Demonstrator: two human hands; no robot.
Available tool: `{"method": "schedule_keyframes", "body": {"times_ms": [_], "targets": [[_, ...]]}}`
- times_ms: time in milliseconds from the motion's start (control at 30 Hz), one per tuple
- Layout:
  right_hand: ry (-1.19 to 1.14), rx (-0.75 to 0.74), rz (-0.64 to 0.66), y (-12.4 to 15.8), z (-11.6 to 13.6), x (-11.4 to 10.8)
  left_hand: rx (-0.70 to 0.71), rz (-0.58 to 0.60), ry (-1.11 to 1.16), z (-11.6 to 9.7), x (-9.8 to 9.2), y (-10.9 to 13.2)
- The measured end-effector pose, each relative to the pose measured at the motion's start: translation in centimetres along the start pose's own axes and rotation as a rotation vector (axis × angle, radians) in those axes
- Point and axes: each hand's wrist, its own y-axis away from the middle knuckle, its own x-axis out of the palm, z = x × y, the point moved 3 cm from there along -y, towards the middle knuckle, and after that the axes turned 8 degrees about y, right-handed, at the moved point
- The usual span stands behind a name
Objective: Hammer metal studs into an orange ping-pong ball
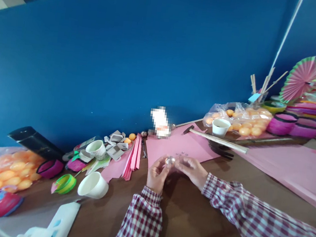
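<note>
A small shiny silvery ball (170,161) is held up over the near edge of a pink paper sheet (163,148). My left hand (157,174) pinches it between thumb and fingers. From the other side, the closed fingertips of my right hand (193,171) meet the ball's right edge; what lies between them is partly hidden. Several tiny shiny bits (182,153) lie on the sheet just beyond my hands. Farther back, a hammer (218,139) with a pale wooden handle rests partly on the paper.
Folded pink strips (134,157), grey pieces (115,149) and white cups (93,185) stand left. Bags of orange balls (6,173) sit at both sides. Farther right are another white cup (221,127), magenta containers (282,123) and a paper fan (301,79). A blue wall (142,56) rises behind.
</note>
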Motion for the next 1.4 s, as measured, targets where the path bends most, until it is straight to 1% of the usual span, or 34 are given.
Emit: {"method": "schedule_keyframes", "body": {"times_ms": [100,233,433,700,900,1067,1267,1400], "targets": [[-0.005,-0.006,0.005,-0.04,-0.10,-0.02,0.008,-0.015,-0.032,0.07,-0.16,-0.06],[-0.006,-0.011,0.023,-0.12,-0.20,-0.01,0.010,-0.007,-0.041,0.13,-0.26,-0.08],[0.016,-0.001,-0.001,-0.19,-0.43,-0.12,0.018,-0.015,-0.065,0.11,-0.21,0.02],[0.006,0.013,-0.013,-0.17,-0.40,-0.21,0.016,-0.021,-0.035,0.21,-0.04,0.09],[-0.027,0.016,0.011,-0.06,-0.19,-0.13,0.030,-0.017,-0.073,0.16,-0.09,0.11],[-0.008,0.030,-0.017,-0.08,-0.25,-0.18,0.010,-0.015,-0.055,0.23,-0.04,0.18],[-0.043,0.037,-0.006,-0.15,-0.35,-0.14,-0.005,-0.024,-0.044,-0.19,0.34,0.30],[-0.018,0.031,-0.014,-0.15,-0.35,-0.26,-0.013,-0.024,-0.066,-0.46,0.51,0.33]]}}
